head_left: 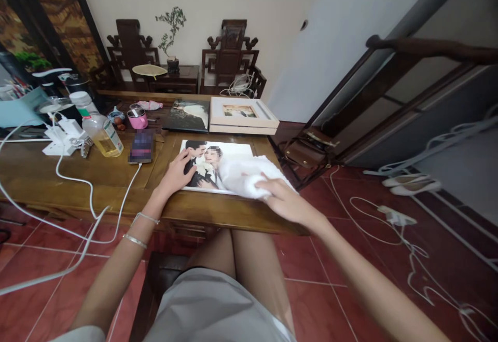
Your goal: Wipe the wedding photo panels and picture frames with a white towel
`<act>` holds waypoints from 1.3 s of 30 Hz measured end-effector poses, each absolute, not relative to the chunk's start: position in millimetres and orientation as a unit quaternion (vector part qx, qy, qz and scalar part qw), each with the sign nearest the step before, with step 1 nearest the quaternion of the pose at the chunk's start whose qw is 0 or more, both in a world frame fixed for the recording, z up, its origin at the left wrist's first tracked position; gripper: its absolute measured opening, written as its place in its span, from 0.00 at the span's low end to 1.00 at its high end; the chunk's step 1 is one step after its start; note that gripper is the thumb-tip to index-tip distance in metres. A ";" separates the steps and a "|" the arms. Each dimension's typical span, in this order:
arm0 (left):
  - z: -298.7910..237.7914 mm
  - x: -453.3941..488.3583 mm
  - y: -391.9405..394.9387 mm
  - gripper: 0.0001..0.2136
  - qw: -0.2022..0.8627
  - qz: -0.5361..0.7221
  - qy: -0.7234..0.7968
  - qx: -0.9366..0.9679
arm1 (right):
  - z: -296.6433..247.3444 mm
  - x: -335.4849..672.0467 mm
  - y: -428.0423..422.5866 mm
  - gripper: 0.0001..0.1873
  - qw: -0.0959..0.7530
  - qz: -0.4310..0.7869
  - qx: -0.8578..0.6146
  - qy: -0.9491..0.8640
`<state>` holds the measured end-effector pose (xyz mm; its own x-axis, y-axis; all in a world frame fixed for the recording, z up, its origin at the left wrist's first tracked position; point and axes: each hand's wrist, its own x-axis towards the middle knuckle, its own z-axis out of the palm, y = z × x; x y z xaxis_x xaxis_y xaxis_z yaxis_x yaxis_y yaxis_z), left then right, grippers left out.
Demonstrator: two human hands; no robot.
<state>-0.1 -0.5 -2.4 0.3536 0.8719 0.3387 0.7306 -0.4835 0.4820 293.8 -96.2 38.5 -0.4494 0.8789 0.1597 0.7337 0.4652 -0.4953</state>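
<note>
A large photo print (227,151) lies flat on the wooden table (116,176) in front of me. My left hand (178,173) rests on its left edge with fingers spread, holding it down. My right hand (283,198) presses a crumpled white cloth (246,175) onto the right part of the print, fingers curled round the cloth. Two thin bracelets sit on my left wrist.
Behind the print lie a dark photo album (188,114) and a white framed box (241,114). To the left are a phone (141,146), a pink cup (137,118), a bottle (101,133), chargers and white cables (64,137). More cables trail on the red tile floor (404,238).
</note>
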 end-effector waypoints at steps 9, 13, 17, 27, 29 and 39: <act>-0.1 -0.3 -2.3 0.25 0.134 0.296 0.486 0.811 | 24.6 292.3 39.5 0.21 0.276 0.160 -0.570 -0.757; -1.0 -0.1 -1.2 0.25 0.135 0.299 0.486 0.810 | 23.9 292.9 37.8 0.21 0.270 0.153 -0.575 -0.757; -2.6 -0.3 0.0 0.24 0.131 0.303 0.488 0.808 | 20.3 295.9 2.5 0.19 0.253 0.145 -0.575 -0.764; -2.4 1.2 -0.4 0.24 0.129 0.291 0.494 0.809 | 29.9 301.9 -128.4 0.21 0.200 0.170 -0.519 -0.813; -2.8 1.2 -0.3 0.24 0.126 0.285 0.491 0.813 | 32.4 303.4 -138.4 0.21 0.194 0.178 -0.508 -0.820; -2.3 -2.4 -0.8 0.24 0.133 0.293 0.471 0.821 | 29.7 290.3 -9.5 0.16 0.259 0.140 -0.563 -0.772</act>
<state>-2.4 -0.8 -2.3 0.3835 0.8519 0.3566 0.6961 -0.5204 0.4946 290.3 -9.5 29.7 -0.2328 0.9420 0.2417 0.7968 0.3273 -0.5079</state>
